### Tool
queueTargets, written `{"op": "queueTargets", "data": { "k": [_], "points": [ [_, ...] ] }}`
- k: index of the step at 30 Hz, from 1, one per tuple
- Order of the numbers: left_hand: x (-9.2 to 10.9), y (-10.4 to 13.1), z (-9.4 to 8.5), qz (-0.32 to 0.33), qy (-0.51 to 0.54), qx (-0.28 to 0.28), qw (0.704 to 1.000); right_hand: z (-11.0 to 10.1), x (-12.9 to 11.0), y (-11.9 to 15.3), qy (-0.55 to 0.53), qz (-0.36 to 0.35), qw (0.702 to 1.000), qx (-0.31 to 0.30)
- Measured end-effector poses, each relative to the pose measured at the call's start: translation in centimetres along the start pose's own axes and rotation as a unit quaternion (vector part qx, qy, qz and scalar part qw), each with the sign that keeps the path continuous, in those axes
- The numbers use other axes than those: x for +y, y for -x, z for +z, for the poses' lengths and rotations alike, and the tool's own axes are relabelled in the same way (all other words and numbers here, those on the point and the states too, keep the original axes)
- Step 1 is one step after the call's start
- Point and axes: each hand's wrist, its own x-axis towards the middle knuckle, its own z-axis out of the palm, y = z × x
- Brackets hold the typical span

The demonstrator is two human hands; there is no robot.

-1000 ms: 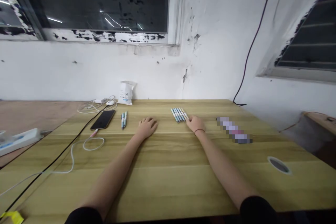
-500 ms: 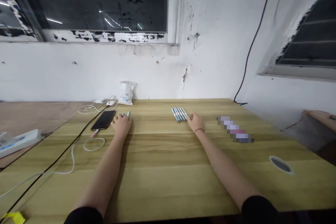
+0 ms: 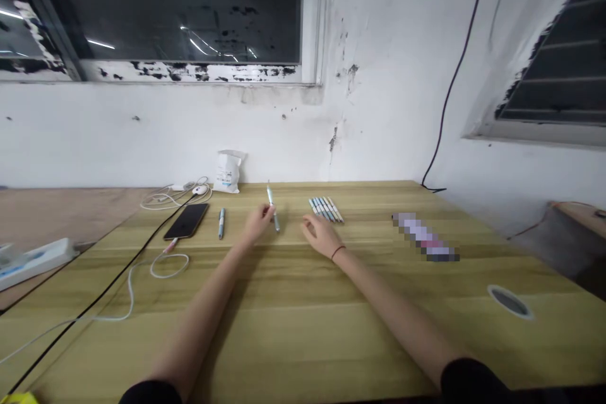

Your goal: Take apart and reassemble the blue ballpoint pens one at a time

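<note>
My left hand [image 3: 259, 222] pinches a light blue and white pen [image 3: 276, 221], which points away from me over the wooden table. To its right, my right hand [image 3: 322, 235] hovers near the close end of a row of several pens [image 3: 326, 209]; its fingers are curled together, and whether anything is between them is too small to tell. A single blue pen [image 3: 221, 223] lies by itself left of my left hand, beside the phone.
A black phone [image 3: 187, 221] with a cable lies at the left, near coiled white cords [image 3: 163, 197]. Against the wall stands a white packet [image 3: 228, 172]. A blurred-out long item [image 3: 423, 237] lies at the right, beyond it a round table hole [image 3: 510, 302].
My left hand has moved right and now holds a pen, leaving one blue pen lying in view. My right hand has moved left and nearer to me, off the right side of the row.
</note>
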Motion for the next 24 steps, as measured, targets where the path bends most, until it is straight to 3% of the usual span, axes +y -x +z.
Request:
{"op": "queueTargets", "data": {
  "k": [3,6,8,9,11,13,14,17,19,24],
  "points": [
    [1.4,0.2,2.1,0.045,0.115,-0.037,0.992,1.0,-0.6,0.2,-0.112,0.008,0.993,-0.041],
    [1.6,0.7,2.9,0.065,0.188,-0.066,0.978,1.3,-0.2,0.3,-0.211,0.049,0.972,-0.096],
    [1.4,0.8,2.9,0.08,0.221,-0.055,0.97,1.2,0.2,0.2,-0.247,0.068,0.961,-0.105],
    [1.3,0.9,2.6,0.095,0.22,-0.022,0.971,1.1,0.4,0.2,-0.247,0.075,0.961,-0.101],
    [1.1,1.0,2.0,0.15,0.152,0.083,0.973,0.9,0.6,0.1,-0.226,0.085,0.966,-0.087],
    [1.0,1.2,1.4,0.226,-0.001,0.159,0.961,0.8,0.8,0.1,-0.199,0.091,0.973,-0.071],
    [1.0,1.3,1.2,0.266,-0.083,0.158,0.947,0.8,0.9,0.1,-0.19,0.092,0.975,-0.066],
    [1.2,2.0,1.2,0.346,-0.248,0.078,0.902,0.6,1.1,0.1,-0.168,0.09,0.98,-0.057],
    [1.4,2.3,1.5,0.351,-0.29,0.037,0.89,0.5,1.2,0.1,-0.144,0.077,0.985,-0.058],
    [2.0,2.8,1.5,0.329,-0.309,-0.006,0.892,0.6,1.4,0.0,-0.065,0.027,0.994,-0.088]
  ]
}}
